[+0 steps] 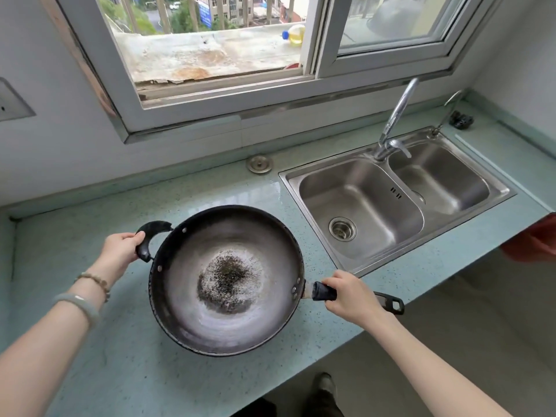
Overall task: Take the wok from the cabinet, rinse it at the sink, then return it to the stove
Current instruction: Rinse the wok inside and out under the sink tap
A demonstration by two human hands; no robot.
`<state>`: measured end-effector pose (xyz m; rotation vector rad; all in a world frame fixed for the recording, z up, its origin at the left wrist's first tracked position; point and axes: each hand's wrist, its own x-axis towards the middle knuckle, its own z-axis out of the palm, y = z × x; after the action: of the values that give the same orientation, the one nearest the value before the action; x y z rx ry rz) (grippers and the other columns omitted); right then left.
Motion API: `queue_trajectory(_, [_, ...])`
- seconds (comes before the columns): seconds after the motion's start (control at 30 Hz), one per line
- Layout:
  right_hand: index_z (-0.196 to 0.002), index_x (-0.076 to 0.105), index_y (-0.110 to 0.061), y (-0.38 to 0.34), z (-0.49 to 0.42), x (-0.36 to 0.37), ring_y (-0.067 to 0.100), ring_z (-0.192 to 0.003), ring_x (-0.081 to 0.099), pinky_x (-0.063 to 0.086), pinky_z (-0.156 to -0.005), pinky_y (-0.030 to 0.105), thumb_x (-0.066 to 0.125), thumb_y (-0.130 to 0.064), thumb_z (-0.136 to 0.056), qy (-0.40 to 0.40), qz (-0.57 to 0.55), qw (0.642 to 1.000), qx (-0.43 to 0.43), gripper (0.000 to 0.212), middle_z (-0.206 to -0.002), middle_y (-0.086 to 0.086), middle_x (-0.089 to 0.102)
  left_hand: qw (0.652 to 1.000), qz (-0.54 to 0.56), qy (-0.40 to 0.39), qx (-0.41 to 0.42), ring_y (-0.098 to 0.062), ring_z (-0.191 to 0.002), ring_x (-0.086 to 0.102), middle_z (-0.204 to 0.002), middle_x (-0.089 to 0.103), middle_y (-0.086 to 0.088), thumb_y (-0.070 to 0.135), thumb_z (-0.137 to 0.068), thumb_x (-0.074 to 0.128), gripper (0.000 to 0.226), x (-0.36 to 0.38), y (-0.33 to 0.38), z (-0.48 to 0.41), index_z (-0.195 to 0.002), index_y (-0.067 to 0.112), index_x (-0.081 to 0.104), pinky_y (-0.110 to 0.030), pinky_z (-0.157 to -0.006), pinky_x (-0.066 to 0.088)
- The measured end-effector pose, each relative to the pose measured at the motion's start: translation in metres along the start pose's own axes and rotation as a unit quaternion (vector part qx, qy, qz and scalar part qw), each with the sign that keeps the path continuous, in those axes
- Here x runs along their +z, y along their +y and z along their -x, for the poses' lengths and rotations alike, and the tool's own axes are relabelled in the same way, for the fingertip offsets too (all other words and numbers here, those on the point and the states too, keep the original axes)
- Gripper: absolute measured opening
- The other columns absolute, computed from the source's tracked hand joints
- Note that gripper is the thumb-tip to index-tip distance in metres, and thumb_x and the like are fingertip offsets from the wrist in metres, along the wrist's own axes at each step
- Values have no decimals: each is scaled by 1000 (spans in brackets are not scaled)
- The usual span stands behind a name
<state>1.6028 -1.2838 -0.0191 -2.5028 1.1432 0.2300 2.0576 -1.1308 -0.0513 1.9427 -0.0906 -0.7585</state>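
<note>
A large dark wok (225, 281) with a worn, speckled patch in its bottom is over the pale green countertop (90, 341), left of the sink. My left hand (120, 251) grips its curved black side handle at the upper left. My right hand (349, 294) is closed around the long black handle on the right, whose looped end sticks out past my fingers. The double steel sink (394, 251) lies to the right, with both basins dry and a tall chrome faucet (394, 121) behind the divider.
A window with a white frame (313, 55) runs along the wall behind the counter, with an oil bottle (296, 34) on the outer ledge. A round metal cap (259, 164) sits in the counter behind the wok. The counter's front edge drops to the floor at lower right.
</note>
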Motion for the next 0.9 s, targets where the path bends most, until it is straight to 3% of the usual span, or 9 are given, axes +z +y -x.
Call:
queue_trajectory(0.1, [-111, 65, -22, 13, 2, -15, 20, -92, 56, 40, -66, 29, 60, -26, -79, 15, -2, 1000, -7, 32, -96, 1, 56, 1000, 14, 1, 18, -17, -68, 50, -74, 53, -10, 12, -93, 56, 39, 8, 12, 12, -124, -13, 52, -25, -66, 48])
queue_trajectory(0.2, [-105, 67, -22, 37, 2, -37, 20, -86, 57, 46, -68, 31, 60, -26, -76, 32, -8, 999, -14, 30, -89, -2, 53, 998, 38, -3, 46, -16, -69, 52, -76, 55, -9, 15, -93, 58, 41, 24, 36, 30, -122, -14, 53, -25, -70, 47])
queue_trajectory(0.37, [-102, 69, -23, 95, 2, -74, 21, -85, 57, 37, -64, 26, 61, -21, -72, 62, -21, 998, -22, 32, -82, -4, 49, 994, 73, -21, 77, -1, -43, 57, -75, 55, -10, 13, -93, 57, 35, 75, 73, 73, -119, -10, 55, -25, -69, 48])
queue_trajectory(0.67, [-100, 70, -29, 251, 5, -125, 22, -88, 60, 51, -70, 35, 57, -28, -66, 70, -33, 997, -32, 37, -88, -4, 56, 992, 110, -5, 63, 0, -38, 57, -78, 55, -9, 12, -94, 56, 41, 219, 97, 151, -124, -14, 50, -13, -46, 50])
queue_trajectory(0.83, [-105, 69, -35, 311, 4, -147, 10, -81, 48, 42, -64, 28, 64, -20, -70, 67, -33, 997, -26, 38, -76, -18, 45, 992, 123, -1, 37, -17, -63, 56, -79, 54, -8, 10, -93, 57, 42, 278, 101, 180, -125, -14, 49, -16, -49, 52])
queue_trajectory(0.9, [-109, 68, -39, 328, 2, -151, 12, -83, 51, 38, -64, 26, 64, -21, -71, 69, -35, 997, -22, 42, -81, -14, 48, 991, 128, -5, 31, -19, -67, 54, -80, 55, -8, 9, -92, 58, 42, 293, 106, 183, -126, -14, 49, -19, -53, 53])
